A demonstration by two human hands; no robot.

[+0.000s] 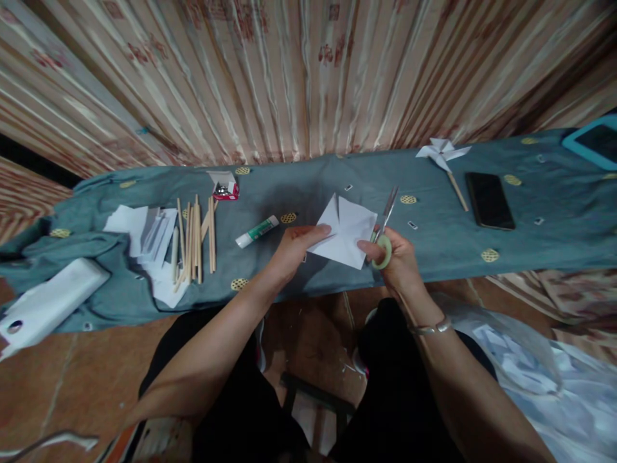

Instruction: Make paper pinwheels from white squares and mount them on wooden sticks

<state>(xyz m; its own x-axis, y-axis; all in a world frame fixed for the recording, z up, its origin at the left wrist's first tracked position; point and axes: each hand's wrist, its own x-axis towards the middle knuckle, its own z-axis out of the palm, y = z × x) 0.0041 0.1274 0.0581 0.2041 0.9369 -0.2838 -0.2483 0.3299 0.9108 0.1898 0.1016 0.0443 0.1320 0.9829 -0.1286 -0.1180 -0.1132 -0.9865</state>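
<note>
Scissors point(385, 222) sit clamped in the right hand point(398, 257), fingers through the green handle and blades pointing toward the counter's point(434, 251) far edge. The left hand point(294, 247) pinches the white folded paper point(344, 235), held over the near edge at mid-length. A glue stick point(257, 232) and wooden sticks point(195, 241) lie toward the left end.

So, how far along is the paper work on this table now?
Done: one finished paper pinwheel lies on the cloth. In hand: the left hand holds a white paper square, and the right hand holds scissors beside it. Left, probably: loose sticks and the glue stick lie unused.
</note>
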